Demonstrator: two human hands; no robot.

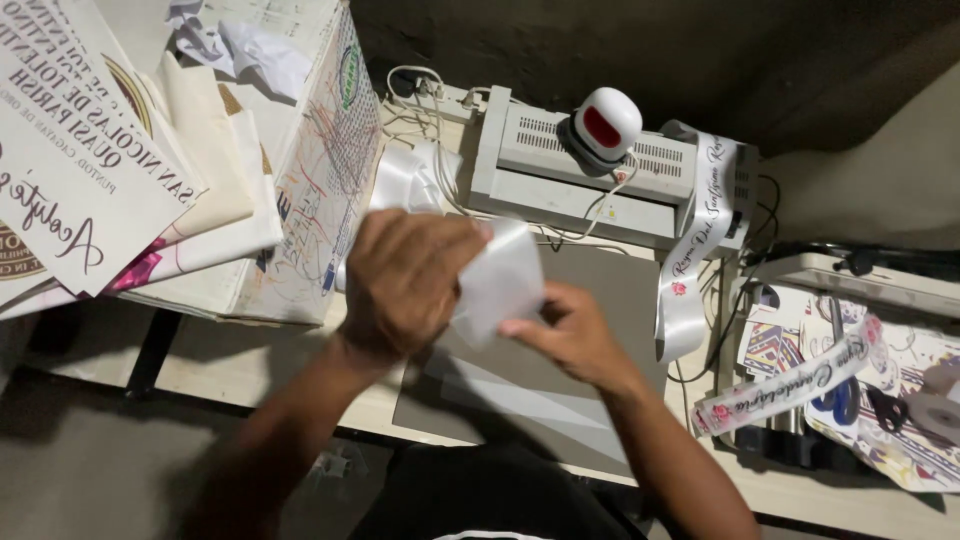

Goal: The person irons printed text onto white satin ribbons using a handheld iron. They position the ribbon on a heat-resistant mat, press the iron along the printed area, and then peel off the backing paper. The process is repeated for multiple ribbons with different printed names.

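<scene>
Both my hands hold a white satin ribbon piece (497, 282) above a grey mat (600, 300) on the table. My left hand (405, 280) grips the ribbon's left side with fingers curled over it. From the right, my right hand (568, 335) pinches its lower edge. The ribbon is blurred, and part of it is hidden behind my left hand.
A grey laminator (560, 170) sits at the back with a small white-and-red heat press (605, 125) on top. A printed white ribbon (690, 250) hangs over its right end. Another printed ribbon (795, 385) and scissors (845, 395) lie right. Stacked printed sheets (90, 150) fill the left.
</scene>
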